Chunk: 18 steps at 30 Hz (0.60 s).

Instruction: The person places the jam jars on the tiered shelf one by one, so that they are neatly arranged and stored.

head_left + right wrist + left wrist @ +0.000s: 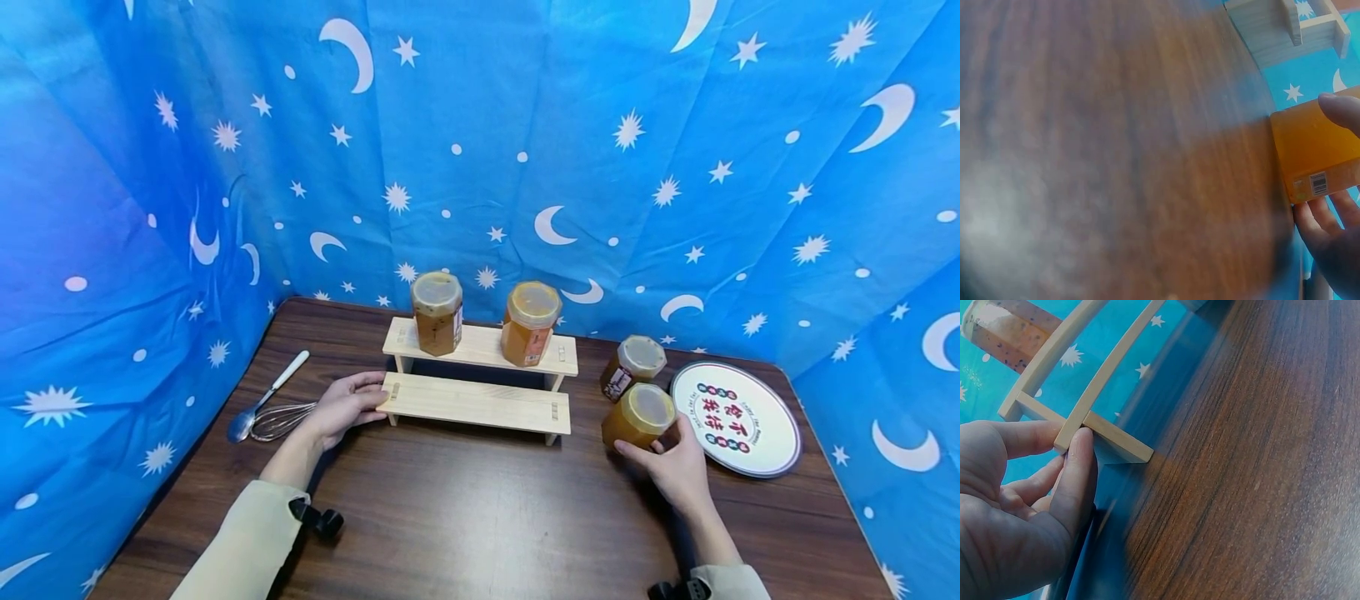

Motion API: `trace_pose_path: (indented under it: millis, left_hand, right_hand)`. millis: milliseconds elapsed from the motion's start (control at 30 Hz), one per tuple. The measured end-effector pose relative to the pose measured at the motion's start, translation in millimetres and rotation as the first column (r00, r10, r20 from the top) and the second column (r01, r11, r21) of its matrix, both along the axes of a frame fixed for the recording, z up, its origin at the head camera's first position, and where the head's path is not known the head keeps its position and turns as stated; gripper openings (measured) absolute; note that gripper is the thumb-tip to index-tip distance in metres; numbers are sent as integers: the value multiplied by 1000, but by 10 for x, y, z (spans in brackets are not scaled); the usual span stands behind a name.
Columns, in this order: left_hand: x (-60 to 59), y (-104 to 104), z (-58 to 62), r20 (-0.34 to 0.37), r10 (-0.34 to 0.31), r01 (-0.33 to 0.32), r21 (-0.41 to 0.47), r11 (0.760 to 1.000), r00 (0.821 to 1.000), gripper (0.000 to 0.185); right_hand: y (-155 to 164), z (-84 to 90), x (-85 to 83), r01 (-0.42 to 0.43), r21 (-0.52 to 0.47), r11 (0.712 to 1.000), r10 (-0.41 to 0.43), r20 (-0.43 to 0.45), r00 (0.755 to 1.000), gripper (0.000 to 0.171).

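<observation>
A two-step wooden shelf (476,402) stands mid-table. My left hand (375,402) pinches the left end of its lower board, thumb in front and fingers behind; the left wrist view shows the hand (1067,440) on the board's corner (1119,442). Two amber jars (437,312) (531,323) stand on the upper step. Right of the shelf, my right hand (652,446) grips an orange-amber jar (639,415) that stands on the table. The right wrist view shows thumb and fingers around the jar (1313,147). A darker jar (632,365) stands just behind it.
A round white tray (735,417) with printed characters lies at the right, close to the held jar. A spoon (262,402) and a whisk (281,421) lie left of my left hand. Blue star-and-moon cloth walls in the brown table (480,517) on three sides.
</observation>
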<state>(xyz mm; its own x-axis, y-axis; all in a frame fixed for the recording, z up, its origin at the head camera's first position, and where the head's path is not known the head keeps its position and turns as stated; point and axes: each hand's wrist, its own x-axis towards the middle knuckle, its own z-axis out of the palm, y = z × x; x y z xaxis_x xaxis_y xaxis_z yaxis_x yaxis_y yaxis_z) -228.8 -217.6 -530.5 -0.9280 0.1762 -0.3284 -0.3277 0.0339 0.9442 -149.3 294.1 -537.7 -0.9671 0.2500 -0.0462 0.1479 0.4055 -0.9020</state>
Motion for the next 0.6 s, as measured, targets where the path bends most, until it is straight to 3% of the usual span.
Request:
trace_pose_path:
  millis: [600]
  left_hand:
    - [0,-2,5,4,10,-10,4,1000,1000,60]
  right_hand:
    - [-27,-14,13,61,23,998,-61,-31,998,93]
